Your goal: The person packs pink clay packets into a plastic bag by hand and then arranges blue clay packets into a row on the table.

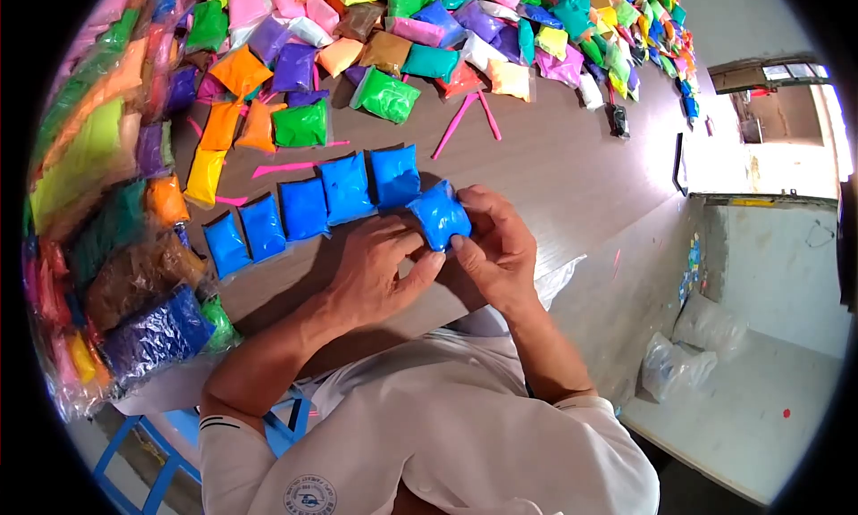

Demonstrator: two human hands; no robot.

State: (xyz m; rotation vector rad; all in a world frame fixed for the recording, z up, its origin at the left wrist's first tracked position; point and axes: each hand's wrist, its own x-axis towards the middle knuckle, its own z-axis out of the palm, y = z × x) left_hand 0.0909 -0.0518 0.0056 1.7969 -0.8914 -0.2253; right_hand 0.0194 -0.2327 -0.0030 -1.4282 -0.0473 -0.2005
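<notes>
A small, shiny blue packet of what looks like soft clay (pixel 440 216) is held up over the near part of the table. My right hand (pixel 499 247) pinches its right side, with the thumb in front and bent fingers behind. From the left, my left hand (pixel 380 269) closes on the lower left of the same packet; its fingertips are partly hidden. Just beyond my hands, several similar blue packets (pixel 304 209) lie in a slanting row, side by side. Pink plastic sticks (pixel 281 168) lie behind this row.
A large heap of coloured packets (pixel 438 33) covers the table's far side. Big clear bags of packets (pixel 107 202) are piled at the left. The brown table (pixel 572 167) extends to the right. White plastic bags (pixel 679 363) sit beyond it; a blue metal frame (pixel 161 484) stands lower left.
</notes>
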